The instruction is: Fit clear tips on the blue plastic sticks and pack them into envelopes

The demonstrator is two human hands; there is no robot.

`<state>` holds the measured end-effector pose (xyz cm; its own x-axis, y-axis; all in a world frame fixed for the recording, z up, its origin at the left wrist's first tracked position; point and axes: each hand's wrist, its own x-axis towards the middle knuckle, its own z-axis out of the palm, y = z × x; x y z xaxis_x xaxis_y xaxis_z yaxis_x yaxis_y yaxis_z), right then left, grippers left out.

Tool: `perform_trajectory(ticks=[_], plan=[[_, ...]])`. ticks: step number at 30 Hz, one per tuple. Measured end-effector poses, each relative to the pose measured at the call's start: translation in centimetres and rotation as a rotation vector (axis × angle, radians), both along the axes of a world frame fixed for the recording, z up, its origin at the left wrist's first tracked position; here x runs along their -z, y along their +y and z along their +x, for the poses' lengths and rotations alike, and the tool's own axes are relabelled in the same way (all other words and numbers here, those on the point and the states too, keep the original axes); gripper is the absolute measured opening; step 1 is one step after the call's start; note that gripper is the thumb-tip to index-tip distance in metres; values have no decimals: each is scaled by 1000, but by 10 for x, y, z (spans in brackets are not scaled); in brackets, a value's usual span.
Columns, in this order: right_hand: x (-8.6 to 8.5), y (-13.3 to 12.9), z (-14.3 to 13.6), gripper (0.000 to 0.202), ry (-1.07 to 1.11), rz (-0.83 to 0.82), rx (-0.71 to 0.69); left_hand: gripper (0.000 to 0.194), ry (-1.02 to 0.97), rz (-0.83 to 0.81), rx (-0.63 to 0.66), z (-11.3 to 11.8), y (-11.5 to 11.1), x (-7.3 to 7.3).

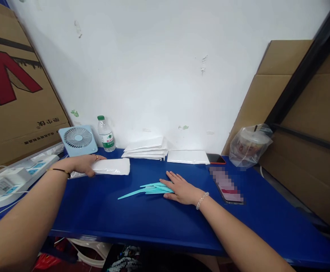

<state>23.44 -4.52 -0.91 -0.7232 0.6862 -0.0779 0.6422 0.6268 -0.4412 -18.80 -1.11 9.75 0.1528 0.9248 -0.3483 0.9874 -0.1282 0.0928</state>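
Note:
At the left of the blue table [102,215], my left hand [84,164] has its fingers closed on a flat white packet [114,166] with a shiny wrapper. My right hand [180,189] lies with spread fingers over the right end of a small pile of turquoise strips [153,188] near the table's middle. One strip sticks out to the left of the pile. Against the wall is a stack of white packets [145,149]; another white packet [187,156] lies just right of it.
A blue fan [80,139] and a water bottle [107,136] stand at the back left, near a power strip [20,185]. At the right are a phone [227,185], an orange-edged phone [216,158] and a bagged cup [248,145]. Cardboard [309,132] flanks the table.

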Motion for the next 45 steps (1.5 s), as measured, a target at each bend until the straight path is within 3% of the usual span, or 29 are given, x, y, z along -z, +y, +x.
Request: perform_trajectory(ticks=[4,6,9,11,14,17,20,22,25,28,31,35,38,42,45], plan=[[-2,-1,0,77,26,-6,-12,107,64,104,-22,16,-3,28],[-6,2,4,75,66,5,14,91,-57,155,15,34,-15,38],[-13,6,13,67,134,26,104,54,-314,96,136,68,-42,54],[-15,7,17,74,143,-16,97,39,-345,128,170,87,-58,68],[-11,7,18,90,115,-121,-3,22,-336,164,107,97,-72,87],[-4,5,15,81,107,-141,-34,16,-307,164,37,86,-76,88],[0,6,12,75,129,-127,-19,15,-379,154,24,77,-78,72],[0,7,10,74,201,-101,21,16,-518,179,67,84,-72,60],[-1,11,6,60,444,-58,203,13,-700,161,163,117,-48,57],[-1,19,7,43,663,-99,372,13,-703,139,218,160,-12,69],[4,31,14,34,729,-131,464,13,-681,124,271,187,21,85],[13,50,31,33,778,-146,541,15,-646,180,258,186,49,101],[19,58,40,30,697,-53,580,17,-602,236,218,175,56,108],[19,57,39,23,484,195,509,25,-585,340,195,170,51,106],[14,52,35,21,452,269,473,29,-581,296,267,175,38,100]])
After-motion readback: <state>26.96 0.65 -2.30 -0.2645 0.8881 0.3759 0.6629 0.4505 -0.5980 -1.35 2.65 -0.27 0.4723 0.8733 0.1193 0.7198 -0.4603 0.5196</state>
